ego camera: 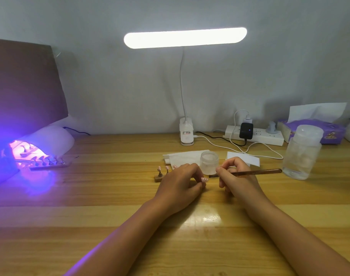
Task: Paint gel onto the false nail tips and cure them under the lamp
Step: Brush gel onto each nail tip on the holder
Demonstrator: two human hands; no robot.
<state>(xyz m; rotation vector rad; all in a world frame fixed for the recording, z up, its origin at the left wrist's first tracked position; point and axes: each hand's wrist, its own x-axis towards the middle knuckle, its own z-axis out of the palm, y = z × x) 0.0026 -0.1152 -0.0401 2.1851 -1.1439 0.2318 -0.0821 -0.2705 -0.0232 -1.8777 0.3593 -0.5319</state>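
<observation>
Pinching a pink, white-dotted nail tip (204, 179) in its curled fingers, the left hand (181, 183) rested on the wooden counter (110, 196) just in front of a small frosted jar (209, 162). The right hand (236, 175), just right of the jar, was closed around an amber brush (253, 172) whose dark bristles pointed left, close to the held tip. Just left of the jar stood a small wooden stand (160, 176) carrying more pink tips, partly hidden by the left hand. Behind the jar lay white paper wipes (180, 156). Far to the jar's left, a white curing lamp (50, 139) glowed violet over a strip of tips (48, 163) at its mouth. Behind the jar rose a lit desk lamp (185, 37); the label on its base was too small to read. Right of the jar stood a clear bottle (301, 152), with a power strip (269, 139) and a purple tissue box (333, 131) behind it, the box's print illegible.
</observation>
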